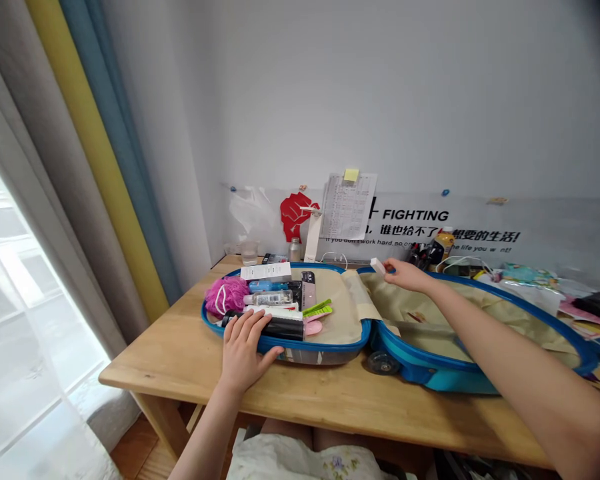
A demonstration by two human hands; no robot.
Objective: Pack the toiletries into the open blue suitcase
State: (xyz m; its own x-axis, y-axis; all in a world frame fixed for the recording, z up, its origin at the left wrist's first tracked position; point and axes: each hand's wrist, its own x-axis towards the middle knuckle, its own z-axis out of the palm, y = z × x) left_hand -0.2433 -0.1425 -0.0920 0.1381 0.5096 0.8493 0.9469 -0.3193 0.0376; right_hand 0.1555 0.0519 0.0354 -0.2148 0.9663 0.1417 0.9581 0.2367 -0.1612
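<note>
A blue suitcase [335, 343] lies open on the wooden table. Its left half holds a pink bath puff [226, 295], a white box [266, 271], a blue bottle [269, 286], a clear bottle [273, 298], a black cylinder [286, 328] and green clips [318, 309]. My left hand [245, 343] rests with fingers spread on the near rim and the black cylinder. My right hand [404, 275] pinches a small white box [378, 267] above the far edge, near the hinge. Beige lining [400, 300] shows in the right half.
The wooden table [180, 340] carries a glass cup [249, 252], a small bottle [295, 250] and a white lamp [313, 233] behind the suitcase. An orange-labelled bottle [445, 241] and clutter stand at the back right. Curtains [105, 147] hang at the left.
</note>
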